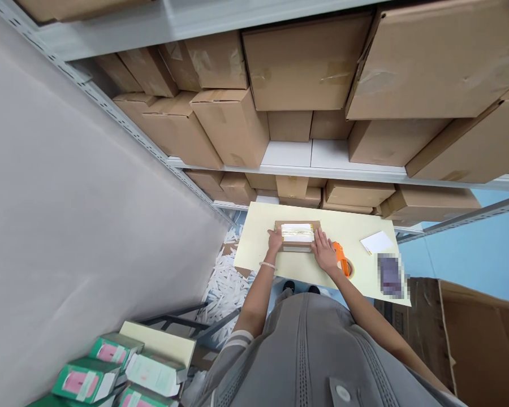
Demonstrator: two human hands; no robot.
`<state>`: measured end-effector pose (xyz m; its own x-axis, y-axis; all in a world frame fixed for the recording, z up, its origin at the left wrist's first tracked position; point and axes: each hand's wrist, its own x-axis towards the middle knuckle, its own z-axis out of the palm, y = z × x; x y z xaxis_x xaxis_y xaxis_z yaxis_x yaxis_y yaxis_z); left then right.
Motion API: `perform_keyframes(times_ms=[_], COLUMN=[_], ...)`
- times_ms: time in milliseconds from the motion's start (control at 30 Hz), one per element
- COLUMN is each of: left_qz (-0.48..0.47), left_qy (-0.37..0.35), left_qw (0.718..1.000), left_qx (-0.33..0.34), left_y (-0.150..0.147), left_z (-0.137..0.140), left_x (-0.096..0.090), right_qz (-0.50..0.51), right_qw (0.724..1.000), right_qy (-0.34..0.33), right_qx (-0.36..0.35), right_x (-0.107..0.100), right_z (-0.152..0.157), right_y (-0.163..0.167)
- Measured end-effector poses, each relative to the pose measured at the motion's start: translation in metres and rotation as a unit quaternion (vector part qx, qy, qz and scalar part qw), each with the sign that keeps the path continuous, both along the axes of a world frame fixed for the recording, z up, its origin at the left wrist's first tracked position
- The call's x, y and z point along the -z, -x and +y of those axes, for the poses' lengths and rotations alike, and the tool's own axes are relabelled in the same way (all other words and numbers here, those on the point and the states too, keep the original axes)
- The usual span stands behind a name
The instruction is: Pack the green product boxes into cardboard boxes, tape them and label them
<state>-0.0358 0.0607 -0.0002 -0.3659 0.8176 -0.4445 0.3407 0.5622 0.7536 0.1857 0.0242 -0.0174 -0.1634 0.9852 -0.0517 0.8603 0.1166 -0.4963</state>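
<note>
A small cardboard box (297, 245) lies on the pale yellow table, with a white label (297, 237) on its top under shiny clear tape. My left hand (275, 239) grips the box's left end, its thumb towards the top and its other fingers partly hidden. At the right end, my right hand (324, 252) rests with fingers stretched out against the top edge. Just right of that hand lies an orange tape dispenser (340, 255) with a roll of tape, partly behind the wrist.
On the table (258, 220) lie white paper labels (376, 242) and a blurred dark object (391, 275). Shelves of cardboard boxes (307, 62) rise behind. A large open carton (483, 339) stands at right, green boxes (82, 381) at lower left, paper strips (229, 285) on the floor.
</note>
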Motion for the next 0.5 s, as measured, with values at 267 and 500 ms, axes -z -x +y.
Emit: perform_keyframes(times_ms=[267, 500], left_qz=[0.098, 0.116], left_qy=[0.044, 0.038], left_qw=[0.994, 0.992], left_qx=[0.022, 0.038], left_y=[-0.009, -0.008], left_z=[-0.005, -0.01], left_x=[0.003, -0.002], right_qz=[-0.111, -0.081], right_qw=[0.991, 0.994], right_qy=[-0.067, -0.064], right_qx=[-0.014, -0.028], right_x=[0.02, 0.014], right_z=[-0.011, -0.013], right_y=[0.005, 0.002])
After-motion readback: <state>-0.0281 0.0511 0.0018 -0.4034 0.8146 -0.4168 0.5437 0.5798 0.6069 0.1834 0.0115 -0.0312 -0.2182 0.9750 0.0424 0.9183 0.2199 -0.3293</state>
